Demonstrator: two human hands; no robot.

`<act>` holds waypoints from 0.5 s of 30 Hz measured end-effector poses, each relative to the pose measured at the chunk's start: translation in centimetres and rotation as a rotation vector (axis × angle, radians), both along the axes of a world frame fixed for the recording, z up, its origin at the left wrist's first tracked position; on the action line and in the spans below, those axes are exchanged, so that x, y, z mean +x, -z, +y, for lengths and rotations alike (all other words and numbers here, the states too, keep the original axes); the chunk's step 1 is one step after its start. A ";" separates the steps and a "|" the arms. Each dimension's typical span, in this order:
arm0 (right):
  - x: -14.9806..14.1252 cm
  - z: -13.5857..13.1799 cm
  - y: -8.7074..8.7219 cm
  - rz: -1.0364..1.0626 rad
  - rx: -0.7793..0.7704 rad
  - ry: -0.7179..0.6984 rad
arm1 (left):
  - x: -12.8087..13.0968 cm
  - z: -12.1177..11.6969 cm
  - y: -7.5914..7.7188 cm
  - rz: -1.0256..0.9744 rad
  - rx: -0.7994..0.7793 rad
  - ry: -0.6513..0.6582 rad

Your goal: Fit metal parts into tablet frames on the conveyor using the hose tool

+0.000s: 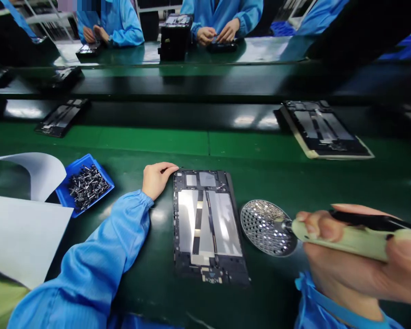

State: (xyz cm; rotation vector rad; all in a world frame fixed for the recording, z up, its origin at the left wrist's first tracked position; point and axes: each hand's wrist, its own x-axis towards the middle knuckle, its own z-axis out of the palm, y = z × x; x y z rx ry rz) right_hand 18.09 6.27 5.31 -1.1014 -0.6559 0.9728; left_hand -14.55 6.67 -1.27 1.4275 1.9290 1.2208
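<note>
An opened tablet (208, 224) lies face down on the green bench, its silver battery cells and black ribbon cables showing. At its upper left corner is my left hand (157, 178), with the fingers pressed together on the edge. My right hand (356, 251) is wrapped around a pale green electric screwdriver (349, 237), which points left. Its bit is over a round metal screw tray (270, 244) with many holes and small screws at the far side. The tray sits just right of the tablet; whether the bit touches a screw I cannot tell.
A blue bin (110, 185) of small dark parts stands to the left, beside white sheets (20, 233). Further off, more opened tablets (324, 128) lie along the line. Across the bench, co-workers' hands (222, 34) handle devices near a black stack (174, 39).
</note>
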 end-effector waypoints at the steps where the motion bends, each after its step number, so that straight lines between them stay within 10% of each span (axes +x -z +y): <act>1: -0.3 0.0 -0.1 -0.036 0.034 -0.026 | 0.0 -0.2 0.2 0.045 0.015 0.026; 7: -1.2 -0.3 -0.6 -0.092 0.091 -0.057 | -0.3 -1.7 1.0 0.255 0.100 0.182; 15: -4.2 -0.2 -2.1 -0.091 0.244 -0.235 | 0.3 -1.2 1.0 0.036 0.006 0.080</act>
